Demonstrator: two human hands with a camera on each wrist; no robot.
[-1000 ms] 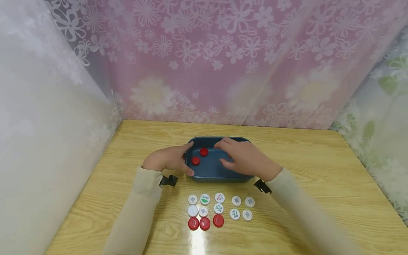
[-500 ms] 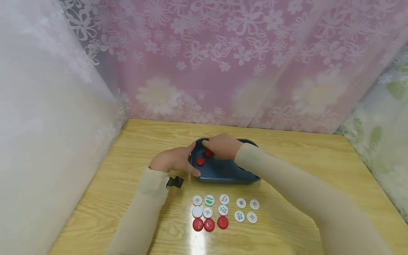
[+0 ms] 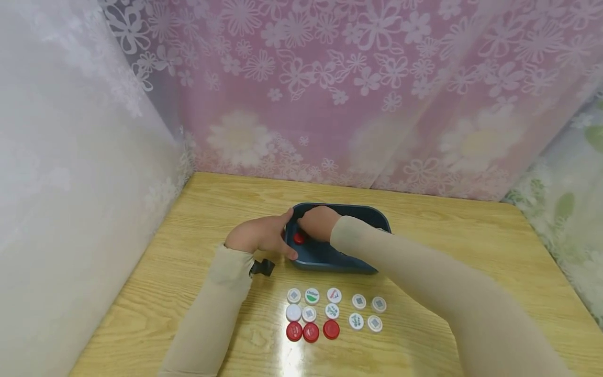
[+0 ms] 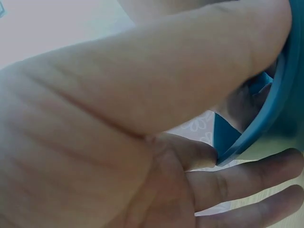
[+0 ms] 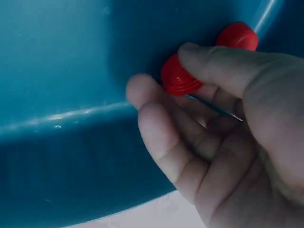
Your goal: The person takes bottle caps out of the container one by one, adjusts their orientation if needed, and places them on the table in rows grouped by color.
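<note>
The dark blue plastic basin [image 3: 330,267] stands on the table. My left hand [image 3: 264,234] holds its left end, thumb at the front corner and a finger at the back; in the left wrist view, other fingers extend beneath the rim [image 4: 251,135]. My right hand [image 3: 321,222] reaches inside the basin toward the left end. In the right wrist view its thumb and fingers pinch a red bottle cap [image 5: 178,78]. Another red cap [image 5: 240,37] lies close behind. From the head view one red cap [image 3: 299,238] shows beside the hand; the pinched one is hidden.
In front of the basin, white caps [image 3: 332,311] with printed tops and red caps [image 3: 311,332] lie in rows on the wooden table [image 3: 235,193]. Floral curtains [image 3: 301,104] stand behind the table and at both sides.
My right hand has moved left and down into the basin, onto a red cap. My left hand keeps its hold on the basin's left end. The head view has shifted slightly.
</note>
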